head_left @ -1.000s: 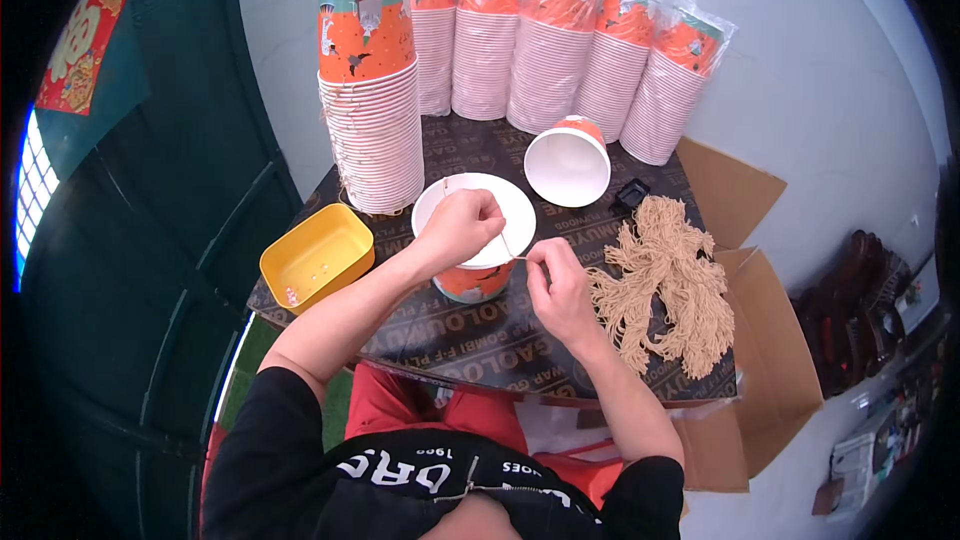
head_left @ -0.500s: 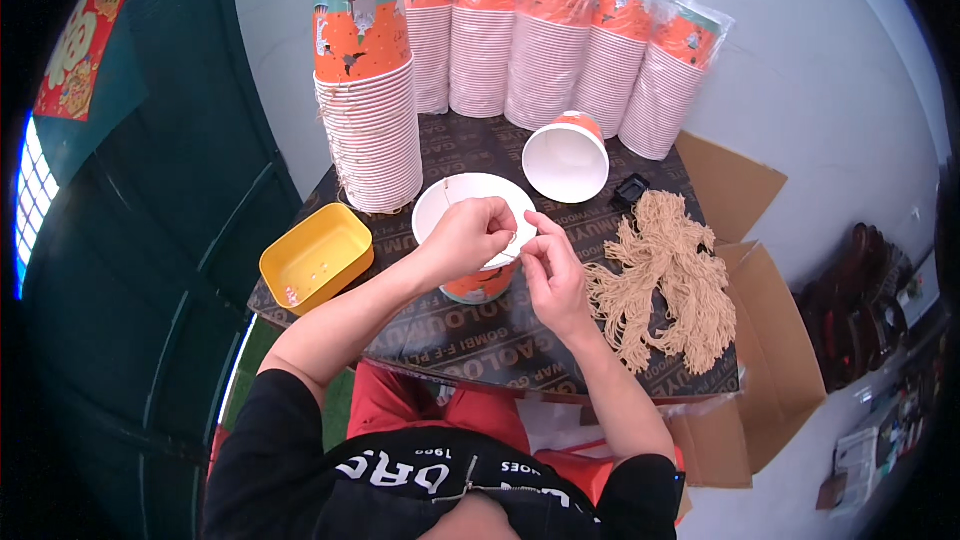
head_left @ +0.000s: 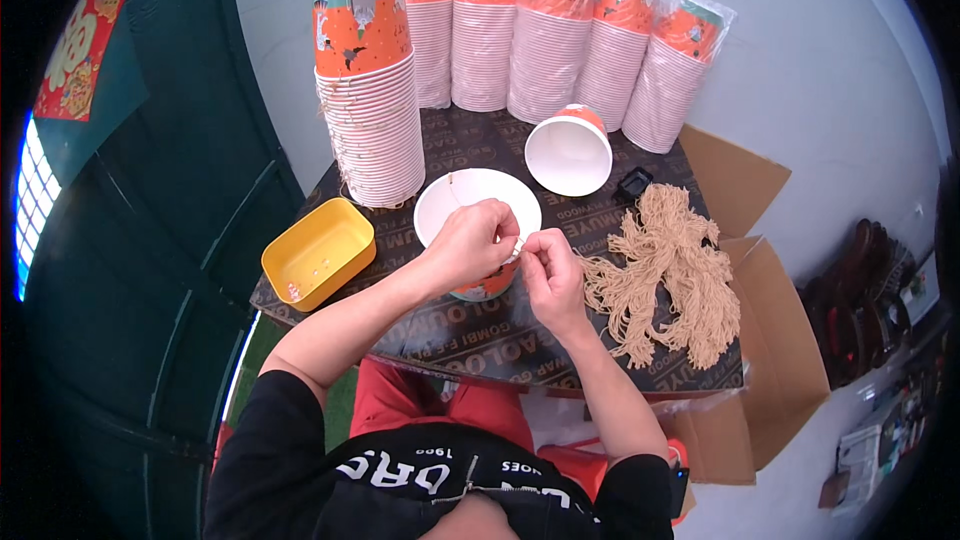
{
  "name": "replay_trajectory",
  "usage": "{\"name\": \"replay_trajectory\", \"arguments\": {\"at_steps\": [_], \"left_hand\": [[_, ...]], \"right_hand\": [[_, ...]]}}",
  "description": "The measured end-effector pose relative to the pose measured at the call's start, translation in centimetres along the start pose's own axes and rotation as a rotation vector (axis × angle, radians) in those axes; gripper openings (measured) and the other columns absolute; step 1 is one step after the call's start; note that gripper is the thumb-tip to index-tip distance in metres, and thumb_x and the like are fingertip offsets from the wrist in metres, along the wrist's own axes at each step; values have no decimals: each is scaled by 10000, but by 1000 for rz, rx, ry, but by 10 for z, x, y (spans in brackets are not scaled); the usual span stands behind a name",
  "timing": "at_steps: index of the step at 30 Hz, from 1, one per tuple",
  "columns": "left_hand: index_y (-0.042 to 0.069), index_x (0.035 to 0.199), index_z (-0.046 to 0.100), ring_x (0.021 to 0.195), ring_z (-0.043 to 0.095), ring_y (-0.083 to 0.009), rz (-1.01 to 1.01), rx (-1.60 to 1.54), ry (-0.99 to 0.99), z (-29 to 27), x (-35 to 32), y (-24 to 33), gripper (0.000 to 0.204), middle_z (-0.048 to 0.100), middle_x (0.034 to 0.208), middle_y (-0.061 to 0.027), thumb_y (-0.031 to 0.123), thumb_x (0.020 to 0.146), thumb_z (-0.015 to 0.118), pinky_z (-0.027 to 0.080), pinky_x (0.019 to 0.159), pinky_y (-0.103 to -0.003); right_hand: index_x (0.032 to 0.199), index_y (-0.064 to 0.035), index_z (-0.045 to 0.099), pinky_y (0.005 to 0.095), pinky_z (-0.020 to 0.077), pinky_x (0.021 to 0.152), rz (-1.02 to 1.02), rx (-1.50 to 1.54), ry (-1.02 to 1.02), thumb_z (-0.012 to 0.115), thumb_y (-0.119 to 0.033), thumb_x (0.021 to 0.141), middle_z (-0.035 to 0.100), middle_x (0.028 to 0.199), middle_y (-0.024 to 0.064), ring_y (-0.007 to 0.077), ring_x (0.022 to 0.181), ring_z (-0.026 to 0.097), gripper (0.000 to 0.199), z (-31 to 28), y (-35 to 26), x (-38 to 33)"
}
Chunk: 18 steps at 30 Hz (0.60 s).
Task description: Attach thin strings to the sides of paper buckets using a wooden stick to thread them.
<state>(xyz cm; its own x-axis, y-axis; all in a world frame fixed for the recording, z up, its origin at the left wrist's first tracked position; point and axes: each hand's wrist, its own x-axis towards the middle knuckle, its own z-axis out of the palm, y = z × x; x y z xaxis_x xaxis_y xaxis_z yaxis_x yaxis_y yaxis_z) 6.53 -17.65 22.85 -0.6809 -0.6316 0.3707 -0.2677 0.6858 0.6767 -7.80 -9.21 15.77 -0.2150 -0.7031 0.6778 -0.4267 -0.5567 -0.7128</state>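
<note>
Left hand and right hand nearly meet, each apparently pinching the cord at the near rim of the cup beneath them; risk: loose grip drops the thin end, hard tug tips the cup.

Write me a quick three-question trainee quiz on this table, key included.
1. Multiple choice: what lies right of the right hand? A: a yellow tub. B: a bundle of tan cords. C: a tall unwrapped stack.
2. True or false: the paper bucket beneath the left hand lies on its side.
3. Count: how many plastic-wrapped stacks stand along the back?

Key:
1: B.
2: False; it stands mouth up, while the second bucket, behind it to the right, lies on its side.
3: Five.
</note>
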Motion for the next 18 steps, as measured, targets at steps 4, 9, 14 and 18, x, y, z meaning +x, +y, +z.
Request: {"name": "replay_trajectory", "arguments": {"at_steps": [4, 9, 14, 18], "left_hand": [[-21, 790, 623, 724, 681, -332, -2, 41, -30, -3, -6, 5, 63, 662, 767, -187, 37, 771, 637, 532, 640, -399], [-26, 844, 636, 685, 680, -229, 48, 78, -62, -6, -13, 0, 85, 672, 748, -146, 47, 803, 652, 528, 614, -340], [-30, 846, 633, 691, 681, -230, 83, 69, -87, -5, -16, 0, 84, 676, 760, -148, 38, 802, 653, 532, 620, -341], [-26, 851, 632, 700, 679, -227, 74, 17, -116, -7, -17, 2, 72, 677, 760, -141, 25, 803, 649, 535, 634, -339]], "right_hand": [[947, -2, 543, 293, 454, 625, 9, -19, 11, 577, 47, 904, 546, 863, 94, 176, 700, 549, 73, 1, -4, -4], [940, 6, 558, 294, 450, 606, 75, -35, 62, 586, -21, 939, 559, 818, 86, 163, 670, 547, 38, 2, -12, -3], [942, 10, 565, 284, 458, 599, 100, -33, 105, 611, -20, 930, 569, 803, 82, 145, 656, 549, 56, 6, -10, -3], [951, 13, 574, 275, 468, 598, 160, -1, 161, 628, 5, 914, 575, 795, 76, 132, 653, 555, 66, 10, -13, -3]]}}
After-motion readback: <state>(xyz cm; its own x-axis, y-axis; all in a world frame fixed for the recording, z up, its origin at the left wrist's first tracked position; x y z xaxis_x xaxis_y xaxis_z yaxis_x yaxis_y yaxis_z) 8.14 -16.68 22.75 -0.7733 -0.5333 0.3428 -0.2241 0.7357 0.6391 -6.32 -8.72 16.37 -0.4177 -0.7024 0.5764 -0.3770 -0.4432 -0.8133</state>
